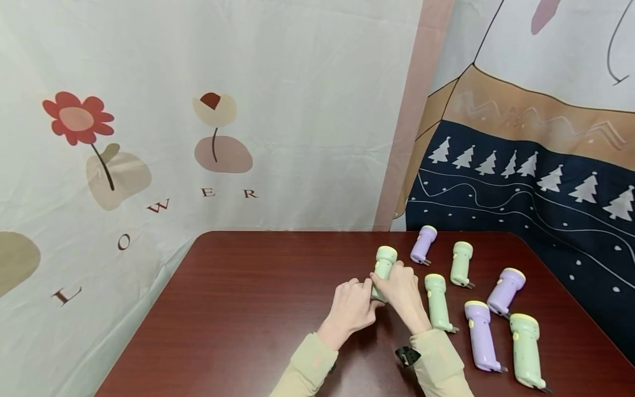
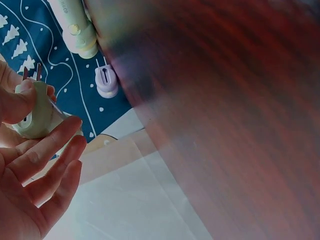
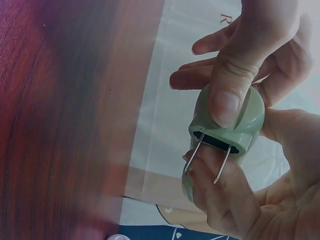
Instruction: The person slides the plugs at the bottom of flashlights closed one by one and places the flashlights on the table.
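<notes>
Both hands are on a light green flashlight (image 1: 385,266), its round head pointing away over the table. My right hand (image 1: 403,291) grips the body, fingers wrapped round it. At the base end, my left hand (image 1: 351,306) has its thumb pressed on the casing beside the plug slot, as the right wrist view shows. Two metal prongs (image 3: 195,152) stick out from that slot. In the left wrist view, several fingers (image 2: 47,150) of the left hand extend loosely beside the green body (image 2: 37,120).
To the right on the dark red table (image 1: 248,309) lie several more flashlights, among them a purple one (image 1: 423,244), a green one (image 1: 437,302) close to the right forearm, another purple one (image 1: 481,337) and a green one (image 1: 526,352). A printed cloth (image 1: 307,138) hangs behind.
</notes>
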`<state>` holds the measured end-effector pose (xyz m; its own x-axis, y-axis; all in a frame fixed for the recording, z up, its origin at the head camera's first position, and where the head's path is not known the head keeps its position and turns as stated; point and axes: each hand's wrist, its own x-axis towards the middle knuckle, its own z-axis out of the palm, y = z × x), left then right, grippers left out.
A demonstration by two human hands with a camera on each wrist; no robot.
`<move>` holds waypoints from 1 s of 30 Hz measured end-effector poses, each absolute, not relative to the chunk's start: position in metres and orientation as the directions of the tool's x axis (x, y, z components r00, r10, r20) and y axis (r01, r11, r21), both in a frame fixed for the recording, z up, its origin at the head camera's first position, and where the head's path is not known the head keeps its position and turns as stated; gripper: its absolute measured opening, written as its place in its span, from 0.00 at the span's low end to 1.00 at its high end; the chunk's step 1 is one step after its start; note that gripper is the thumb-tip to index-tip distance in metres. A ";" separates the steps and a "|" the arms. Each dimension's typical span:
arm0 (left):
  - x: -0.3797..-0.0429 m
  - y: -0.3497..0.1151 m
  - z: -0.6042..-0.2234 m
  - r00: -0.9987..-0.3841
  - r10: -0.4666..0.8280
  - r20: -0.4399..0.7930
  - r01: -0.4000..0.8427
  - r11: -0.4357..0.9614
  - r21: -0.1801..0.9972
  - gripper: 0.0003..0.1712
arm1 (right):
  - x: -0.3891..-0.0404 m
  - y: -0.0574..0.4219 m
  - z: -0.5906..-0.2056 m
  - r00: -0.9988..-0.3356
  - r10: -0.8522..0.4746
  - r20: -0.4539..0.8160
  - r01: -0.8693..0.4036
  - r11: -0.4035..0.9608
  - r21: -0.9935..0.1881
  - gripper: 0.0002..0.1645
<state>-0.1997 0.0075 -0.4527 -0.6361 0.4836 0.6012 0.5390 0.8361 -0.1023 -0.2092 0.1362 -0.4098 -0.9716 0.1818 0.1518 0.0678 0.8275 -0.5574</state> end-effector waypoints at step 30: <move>-0.201 0.004 -0.452 -0.623 0.506 0.597 0.560 0.821 -0.113 0.16 | -0.209 0.134 -0.412 -0.969 0.176 0.172 0.049 0.824 -0.564 0.28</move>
